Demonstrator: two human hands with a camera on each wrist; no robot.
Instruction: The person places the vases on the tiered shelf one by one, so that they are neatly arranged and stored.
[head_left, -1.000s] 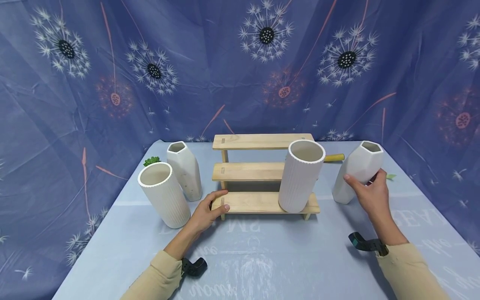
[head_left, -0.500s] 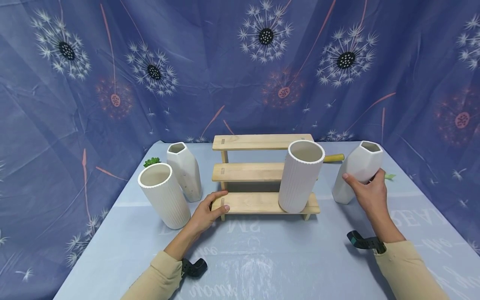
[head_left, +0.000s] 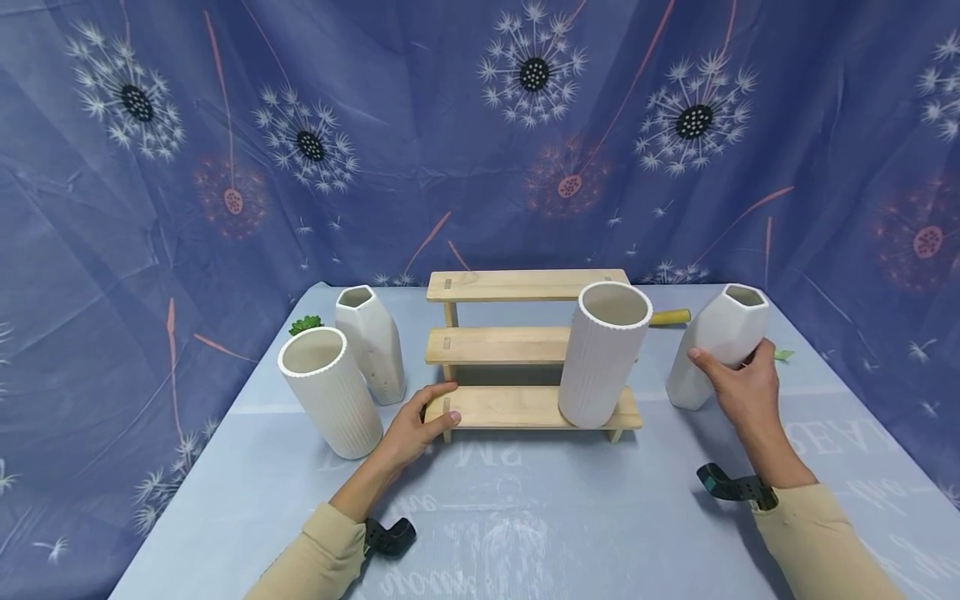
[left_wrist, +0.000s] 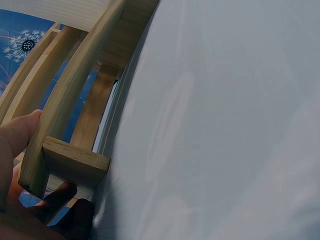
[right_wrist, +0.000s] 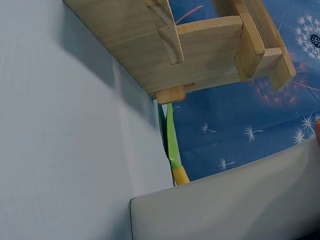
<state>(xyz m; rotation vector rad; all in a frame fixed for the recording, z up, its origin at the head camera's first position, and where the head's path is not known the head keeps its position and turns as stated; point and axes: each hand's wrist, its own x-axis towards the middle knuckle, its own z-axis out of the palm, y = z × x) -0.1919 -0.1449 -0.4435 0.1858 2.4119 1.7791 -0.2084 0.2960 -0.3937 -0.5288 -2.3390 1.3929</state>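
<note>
A three-step wooden rack [head_left: 510, 346] stands mid-table. My left hand [head_left: 414, 431] grips the left end of its lowest step; the left wrist view shows the thumb [left_wrist: 17, 132] against the wooden rack [left_wrist: 65, 105]. A ribbed white cylinder vase [head_left: 602, 354] stands on the lowest step at the right. My right hand [head_left: 738, 387] grips a faceted white vase [head_left: 718, 346] that leans on the table right of the rack; the same faceted vase [right_wrist: 230, 200] fills the bottom of the right wrist view.
Left of the rack stand a second ribbed vase [head_left: 330, 392] and a second faceted vase [head_left: 369, 342], with green leaves [head_left: 303, 323] behind. A yellow-tipped stem [head_left: 670, 317] lies behind the rack. Blue patterned cloth [head_left: 480, 142] forms the backdrop.
</note>
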